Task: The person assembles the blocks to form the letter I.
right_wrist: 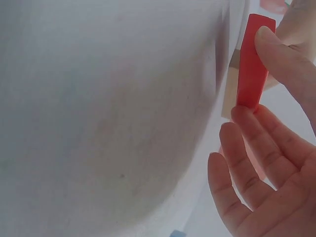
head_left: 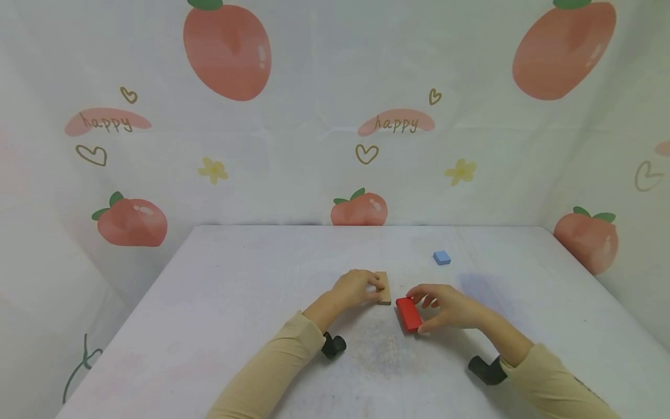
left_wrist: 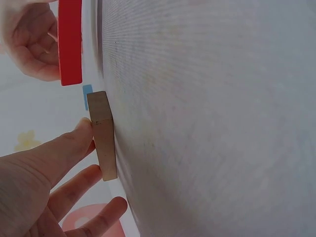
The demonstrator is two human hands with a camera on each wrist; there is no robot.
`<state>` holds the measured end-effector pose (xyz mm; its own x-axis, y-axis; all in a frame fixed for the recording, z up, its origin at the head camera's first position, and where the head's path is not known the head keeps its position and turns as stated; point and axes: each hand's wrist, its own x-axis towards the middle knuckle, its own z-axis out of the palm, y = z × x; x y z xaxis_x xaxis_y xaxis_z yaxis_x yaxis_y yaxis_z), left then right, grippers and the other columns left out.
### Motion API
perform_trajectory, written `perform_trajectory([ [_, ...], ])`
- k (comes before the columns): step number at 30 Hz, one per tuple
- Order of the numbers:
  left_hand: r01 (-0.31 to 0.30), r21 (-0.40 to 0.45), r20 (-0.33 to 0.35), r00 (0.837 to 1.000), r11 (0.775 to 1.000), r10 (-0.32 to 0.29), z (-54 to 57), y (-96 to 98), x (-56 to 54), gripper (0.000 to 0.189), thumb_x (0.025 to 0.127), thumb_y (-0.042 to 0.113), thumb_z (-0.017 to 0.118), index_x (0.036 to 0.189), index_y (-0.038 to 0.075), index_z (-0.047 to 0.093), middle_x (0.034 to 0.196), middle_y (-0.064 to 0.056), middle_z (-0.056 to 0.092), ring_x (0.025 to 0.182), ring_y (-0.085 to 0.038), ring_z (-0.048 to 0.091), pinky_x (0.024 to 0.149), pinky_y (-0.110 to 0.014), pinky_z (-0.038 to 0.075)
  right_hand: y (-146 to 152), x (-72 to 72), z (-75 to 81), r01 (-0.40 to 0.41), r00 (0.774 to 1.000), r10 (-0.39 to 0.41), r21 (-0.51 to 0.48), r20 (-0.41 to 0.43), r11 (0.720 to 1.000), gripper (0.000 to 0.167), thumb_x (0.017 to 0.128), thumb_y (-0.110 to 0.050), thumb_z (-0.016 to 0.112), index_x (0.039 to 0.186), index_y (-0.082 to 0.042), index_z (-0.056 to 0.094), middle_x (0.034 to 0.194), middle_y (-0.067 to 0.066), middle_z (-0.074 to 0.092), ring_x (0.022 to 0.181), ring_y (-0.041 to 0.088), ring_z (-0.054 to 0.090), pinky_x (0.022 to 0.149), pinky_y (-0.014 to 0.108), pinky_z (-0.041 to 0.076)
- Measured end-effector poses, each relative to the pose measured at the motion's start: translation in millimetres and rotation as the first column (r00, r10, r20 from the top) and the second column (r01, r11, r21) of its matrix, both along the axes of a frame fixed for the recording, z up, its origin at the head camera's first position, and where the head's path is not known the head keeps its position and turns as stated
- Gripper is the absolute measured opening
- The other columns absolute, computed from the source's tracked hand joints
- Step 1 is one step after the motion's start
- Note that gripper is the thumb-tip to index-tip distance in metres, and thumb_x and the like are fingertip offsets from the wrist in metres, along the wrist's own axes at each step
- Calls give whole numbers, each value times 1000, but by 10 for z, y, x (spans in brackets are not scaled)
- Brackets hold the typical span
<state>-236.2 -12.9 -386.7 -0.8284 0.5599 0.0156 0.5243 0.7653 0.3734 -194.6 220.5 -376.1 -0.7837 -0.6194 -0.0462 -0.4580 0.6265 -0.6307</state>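
Observation:
My left hand (head_left: 357, 287) pinches a flat tan wooden block (head_left: 384, 288) by its edge, close over the table; in the left wrist view the thumb and a fingertip meet the block (left_wrist: 102, 143) while other fingers spread below it. Just to the right, my right hand (head_left: 449, 306) holds a red rectangular block (head_left: 409, 315) by its two ends. The right wrist view shows the thumb near one end of the red block (right_wrist: 253, 64) and fingertips at the other, with the remaining fingers loosely extended. A small gap separates the two blocks in the head view.
A small blue block (head_left: 442, 258) lies farther back on the white table (head_left: 251, 279), right of the hands. Black wrist-camera mounts (head_left: 488, 370) hang under the forearms. Behind the table's back edge hangs a printed curtain (head_left: 314, 70).

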Motion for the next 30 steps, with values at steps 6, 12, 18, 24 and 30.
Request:
perform_trajectory([
  [6, -1, 18, -1, 1000, 1000, 1, 1, 2, 3, 26, 84, 25, 69, 108, 16, 72, 123, -2, 65, 118, -20, 58, 98, -34, 47, -33, 2, -13, -2, 1000, 2, 1, -4, 1000, 56, 71, -25, 80, 117, -3, 57, 112, 11, 62, 90, 17, 59, 77, 28, 51],
  [12, -1, 13, 3, 1000, 1000, 1, -1, 5, 3, 27, 83, 25, 69, 109, 16, 72, 124, -1, 64, 119, -20, 57, 99, -33, 46, -49, -3, -40, -15, 1000, 15, 1, -10, 1000, 57, 70, -26, 80, 116, -2, 56, 111, 11, 63, 89, 16, 60, 78, 27, 50],
  [18, -5, 4, 5, 1000, 1000, 5, 8, 8, 7, 28, 83, 25, 69, 110, 17, 71, 125, 0, 64, 120, -20, 57, 100, -33, 45, -60, 0, -53, -22, 1000, 22, -2, -20, 1000, 57, 70, -27, 80, 115, -2, 57, 110, 10, 63, 87, 15, 60, 77, 26, 50],
  [24, -14, 0, 24, 1000, 1000, 14, 3, 16, 5, 29, 84, 25, 69, 111, 17, 71, 126, 0, 63, 121, -19, 56, 100, -33, 45, -83, 4, -60, -22, 1000, 22, -7, -10, 1000, 55, 70, -25, 80, 114, -2, 57, 109, 10, 63, 86, 13, 59, 77, 24, 50],
  [30, -14, -6, 19, 1000, 1000, 14, 11, 15, 7, 29, 84, 26, 69, 111, 17, 71, 126, 0, 63, 121, -19, 56, 101, -34, 45, -107, 12, -64, -18, 1000, 18, 3, -7, 1000, 56, 70, -26, 80, 114, -2, 57, 109, 10, 63, 86, 13, 60, 77, 25, 50],
])
